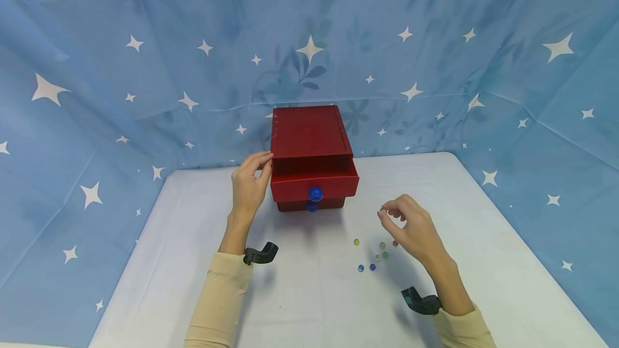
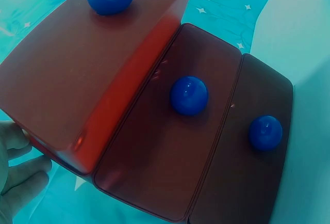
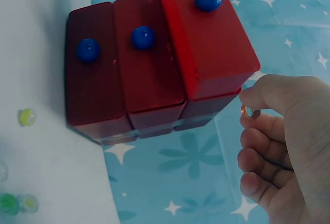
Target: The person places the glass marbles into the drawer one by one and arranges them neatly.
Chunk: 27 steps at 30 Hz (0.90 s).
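A red three-drawer chest (image 1: 309, 130) with round blue knobs stands at the back of the table. Its top drawer (image 1: 314, 187) is pulled out, while the middle drawer (image 2: 154, 126) and bottom drawer (image 2: 240, 157) are closed. My left hand (image 1: 249, 181) touches the chest's left front corner beside the top drawer, fingers loosely extended. Between thumb and index finger, my right hand (image 1: 408, 227) pinches a small clear-and-orange marble (image 3: 250, 111), raised to the right of the chest. Several marbles lie below that hand, among them a yellow-green marble (image 1: 356, 241) and a dark blue marble (image 1: 372, 267).
A white cloth covers the table (image 1: 300, 294). Blue fabric with white stars (image 1: 232, 63) hangs behind and at both sides, close to the chest's back. Also on the cloth are a light blue marble (image 1: 361, 268), a green marble (image 1: 385, 255) and a brownish marble (image 1: 395, 243).
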{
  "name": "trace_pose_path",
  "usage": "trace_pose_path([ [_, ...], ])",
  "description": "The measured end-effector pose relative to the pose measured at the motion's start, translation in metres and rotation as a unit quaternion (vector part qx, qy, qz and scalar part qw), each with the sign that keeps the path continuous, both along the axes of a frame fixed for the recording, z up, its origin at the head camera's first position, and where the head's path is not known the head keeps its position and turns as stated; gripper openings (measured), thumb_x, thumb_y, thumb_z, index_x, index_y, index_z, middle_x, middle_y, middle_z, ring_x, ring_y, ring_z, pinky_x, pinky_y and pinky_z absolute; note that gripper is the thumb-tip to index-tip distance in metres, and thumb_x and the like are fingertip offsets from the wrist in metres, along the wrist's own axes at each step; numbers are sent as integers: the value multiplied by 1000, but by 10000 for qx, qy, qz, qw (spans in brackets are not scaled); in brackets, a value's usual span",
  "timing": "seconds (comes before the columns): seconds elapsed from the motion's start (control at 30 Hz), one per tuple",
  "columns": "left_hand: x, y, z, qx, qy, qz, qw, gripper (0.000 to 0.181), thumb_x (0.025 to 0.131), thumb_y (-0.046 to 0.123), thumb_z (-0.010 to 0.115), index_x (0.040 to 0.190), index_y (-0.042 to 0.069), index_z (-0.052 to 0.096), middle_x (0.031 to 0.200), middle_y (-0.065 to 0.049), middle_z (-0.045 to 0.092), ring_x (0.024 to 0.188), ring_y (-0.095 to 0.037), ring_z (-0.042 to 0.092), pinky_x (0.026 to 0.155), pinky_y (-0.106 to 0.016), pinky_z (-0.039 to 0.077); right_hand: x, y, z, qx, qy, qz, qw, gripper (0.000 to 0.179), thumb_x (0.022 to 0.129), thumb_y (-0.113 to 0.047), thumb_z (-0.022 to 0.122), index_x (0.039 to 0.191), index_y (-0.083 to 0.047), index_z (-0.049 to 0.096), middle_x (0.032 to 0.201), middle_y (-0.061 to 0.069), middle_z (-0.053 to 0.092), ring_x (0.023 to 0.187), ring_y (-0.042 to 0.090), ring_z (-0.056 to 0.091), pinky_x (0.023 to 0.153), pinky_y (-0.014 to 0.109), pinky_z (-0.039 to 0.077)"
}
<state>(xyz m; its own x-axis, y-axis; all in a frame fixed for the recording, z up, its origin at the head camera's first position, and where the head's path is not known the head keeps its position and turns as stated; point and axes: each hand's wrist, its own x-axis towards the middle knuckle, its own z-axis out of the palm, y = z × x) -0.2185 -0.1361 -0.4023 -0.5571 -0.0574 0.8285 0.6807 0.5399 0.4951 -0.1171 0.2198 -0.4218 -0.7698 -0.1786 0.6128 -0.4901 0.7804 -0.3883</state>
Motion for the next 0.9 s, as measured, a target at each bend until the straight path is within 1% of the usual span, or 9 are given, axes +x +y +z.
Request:
trace_pose_path([
  [0.13,-1,0,0,46,3,-34,10000,19,92,1,67,108,2,77,109,-10,76,85,-24,75,79,-37,62,-6,-3,5,-79,272,166,9995,16,82,-9,78,96,-10,70,84,-1,63,78,10,56,66,21,54],
  [0.3,-1,0,1,43,24,-58,10000,19,93,1,67,109,3,77,110,-10,76,85,-24,74,79,-38,62,-13,-7,12,-178,630,405,9970,17,80,-5,78,95,-8,70,84,2,64,76,11,56,66,20,53],
  [0.4,0,-1,1,21,4,-43,10000,19,93,1,67,109,3,77,110,-10,76,85,-24,74,80,-37,62,-18,-11,17,-241,745,533,9955,17,80,-5,78,95,-7,70,84,3,64,76,12,56,66,19,51],
  [0.5,0,-1,0,-19,-83,-20,10000,19,93,4,67,110,3,76,111,-10,75,86,-24,74,82,-36,62,-22,-16,22,-293,827,602,9943,17,81,-5,78,95,-6,70,84,3,64,76,12,56,66,17,50],
  [0.6,0,-1,-1,-6,-126,-7,9999,19,94,5,67,110,3,76,112,-10,75,87,-24,74,82,-36,62,-26,-20,27,-336,929,627,9931,18,80,-5,79,95,-6,70,84,4,64,75,12,56,64,21,51],
  [0.67,0,-1,-1,9,-143,-4,9999,19,94,5,67,110,3,76,112,-10,75,87,-24,74,82,-37,62,-29,-22,30,-366,962,632,9927,17,81,-6,79,95,-6,70,84,4,64,75,13,56,64,20,50],
  [0.73,-1,-1,-1,23,-130,2,9999,19,93,5,67,110,4,77,112,-9,75,87,-24,74,81,-37,62,-33,-25,32,-405,1006,652,9920,16,81,-7,79,95,-5,70,84,5,64,75,13,56,63,23,51],
  [0.9,0,-1,-1,-30,-96,48,9999,19,94,5,67,110,3,77,111,-9,76,86,-24,74,81,-35,62,-42,-30,38,-488,1146,695,9898,16,81,-4,78,94,-4,70,85,7,64,75,15,56,63,23,50],
])
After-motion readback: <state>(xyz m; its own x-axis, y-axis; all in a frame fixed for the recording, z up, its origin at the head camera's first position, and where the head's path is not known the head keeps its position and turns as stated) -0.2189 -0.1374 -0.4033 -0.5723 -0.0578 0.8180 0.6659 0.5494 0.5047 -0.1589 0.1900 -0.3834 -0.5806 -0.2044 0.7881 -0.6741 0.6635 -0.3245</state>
